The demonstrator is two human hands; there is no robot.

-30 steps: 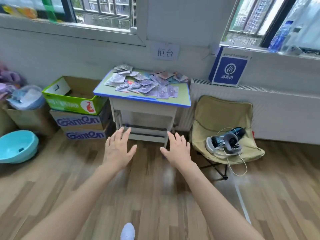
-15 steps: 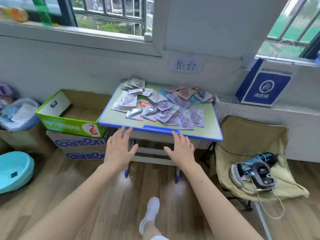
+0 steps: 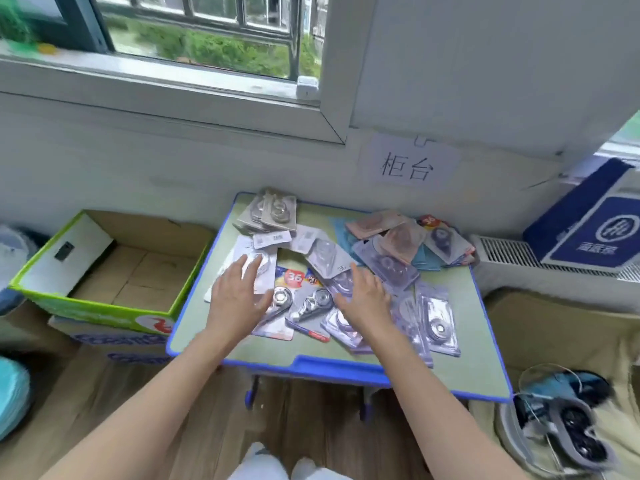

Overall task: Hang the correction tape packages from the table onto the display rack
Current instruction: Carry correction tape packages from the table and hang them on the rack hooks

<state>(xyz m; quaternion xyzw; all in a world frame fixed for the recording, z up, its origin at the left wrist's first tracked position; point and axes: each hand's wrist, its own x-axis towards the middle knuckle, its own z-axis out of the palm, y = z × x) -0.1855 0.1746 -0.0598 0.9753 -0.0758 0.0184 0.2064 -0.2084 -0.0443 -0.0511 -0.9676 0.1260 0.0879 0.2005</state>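
Head view, looking down on a small blue-rimmed desk [image 3: 311,367] set against the wall. Spread over its green top: correction tape packages [image 3: 388,268], many, overlapping, mostly clear blisters on purple, pink and white cards. Short stack [image 3: 273,213] of them at the back left corner; red-and-blue "36" card [image 3: 294,277] between the two hands. All lying on the desk, none lifted.

Left grip [image 3: 235,299]: released, fingers spread, palm down over a white-backed package near the desk's left edge. Touching or just above, cannot tell. Right grip [image 3: 363,299]: released too, fingers spread, palm down over purple packages mid-desk, holding nothing. Contact unclear as well.

Just left of the desk: open cardboard box [image 3: 86,306] with a green rim, sitting on another printed box. Teal basin [image 3: 14,386] at the far left, cut off by the edge. On the wall above the desk: paper sign [image 3: 408,164] with two characters, window [image 3: 207,39] higher up. To the right: radiator [image 3: 502,251] with a blue box [image 3: 595,223] on it, beige chair [image 3: 554,327] below carrying a headset [image 3: 568,424] and cable. Wood floor [image 3: 104,393] underneath.
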